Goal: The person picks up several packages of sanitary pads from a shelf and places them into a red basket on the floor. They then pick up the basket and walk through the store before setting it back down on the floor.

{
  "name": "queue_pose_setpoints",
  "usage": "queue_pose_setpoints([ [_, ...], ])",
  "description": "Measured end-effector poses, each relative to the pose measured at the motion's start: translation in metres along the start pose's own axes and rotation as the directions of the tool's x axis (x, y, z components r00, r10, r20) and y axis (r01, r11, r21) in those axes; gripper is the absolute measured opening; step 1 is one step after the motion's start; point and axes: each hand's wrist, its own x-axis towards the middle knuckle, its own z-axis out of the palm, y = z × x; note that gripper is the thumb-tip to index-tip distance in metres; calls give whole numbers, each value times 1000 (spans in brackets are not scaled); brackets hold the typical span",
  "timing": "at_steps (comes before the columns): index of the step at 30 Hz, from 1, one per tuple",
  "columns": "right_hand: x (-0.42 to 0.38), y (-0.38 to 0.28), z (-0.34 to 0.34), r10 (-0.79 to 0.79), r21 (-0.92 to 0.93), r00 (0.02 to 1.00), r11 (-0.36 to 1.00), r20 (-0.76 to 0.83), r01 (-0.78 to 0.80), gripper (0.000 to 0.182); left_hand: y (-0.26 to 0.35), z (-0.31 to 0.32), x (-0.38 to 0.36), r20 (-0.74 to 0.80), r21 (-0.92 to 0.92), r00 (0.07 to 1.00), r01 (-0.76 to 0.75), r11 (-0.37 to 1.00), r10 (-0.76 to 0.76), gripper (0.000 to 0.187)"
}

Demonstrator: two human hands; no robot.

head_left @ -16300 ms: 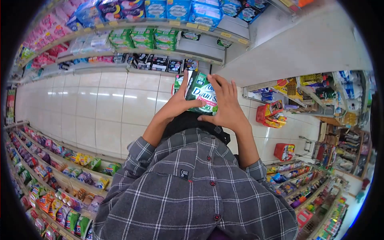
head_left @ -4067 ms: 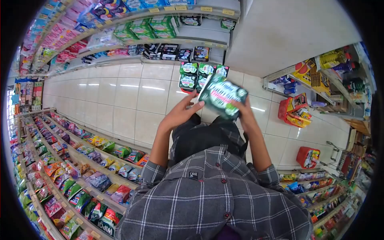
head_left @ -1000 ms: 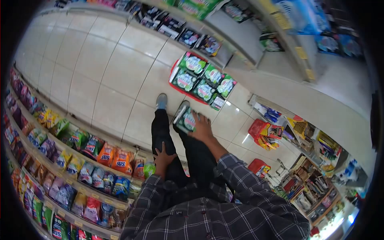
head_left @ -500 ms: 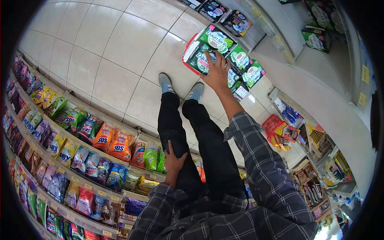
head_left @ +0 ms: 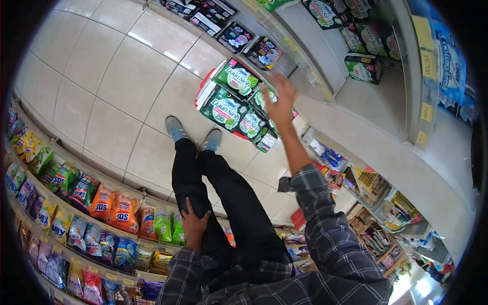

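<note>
A red basket [head_left: 204, 81] on the floor is filled with green and black packs of sanitary pads [head_left: 223, 109] labelled "Daun Sirih". My right hand [head_left: 280, 101], a little smeared by motion, hovers above the packs at the basket's right side. Its thumb and fingers are apart, with nothing visible in them. It partly covers a green pack [head_left: 260, 97] there. Lying on my left thigh near the knee, my left hand [head_left: 195, 224] has its fingers spread and holds nothing.
A white shelf [head_left: 366, 114] on the right bears similar green packs [head_left: 363, 68]. Dark packs [head_left: 235, 36] stand on the low shelf beyond the basket. Curved shelves of detergent pouches [head_left: 124, 209] run along my left. Shelves with assorted goods [head_left: 376, 234] stand at lower right.
My right hand has come off the packs at the basket's left and moved across to its right side, towards the shelf. The view has turned rightward. My left hand stays on my leg.
</note>
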Motion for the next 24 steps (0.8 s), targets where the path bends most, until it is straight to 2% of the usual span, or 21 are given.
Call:
queue_pose_setpoints([
  [4,87,51,-51,-30,-80,990,997,-136,19,34,3,-2,3,-13,-5,1000,11,1000,-11,110],
  [6,139,79,-72,-166,-101,957,984,-239,145,40,4,-6,4,8,-19,1000,27,999,-26,110],
  [8,185,81,-87,-219,-310,919,944,-327,115,55,4,-8,4,20,-43,999,36,998,-35,110],
  [10,226,99,-97,-167,-344,935,937,-314,52,74,5,-8,3,30,-73,999,40,997,-37,109],
  [13,259,125,-83,-309,-351,845,923,-437,156,84,8,-3,1,13,-95,999,39,995,-38,108],
  [15,262,148,-72,-153,-461,962,887,-227,33,92,9,-3,0,16,-114,998,59,992,-58,108],
  [17,260,140,-66,26,-548,1000,836,2,-21,94,13,0,-2,24,-128,998,62,990,-59,107],
  [24,262,152,-76,-66,-374,996,924,53,81,87,15,12,-1,7,-168,997,82,982,-82,109],
])
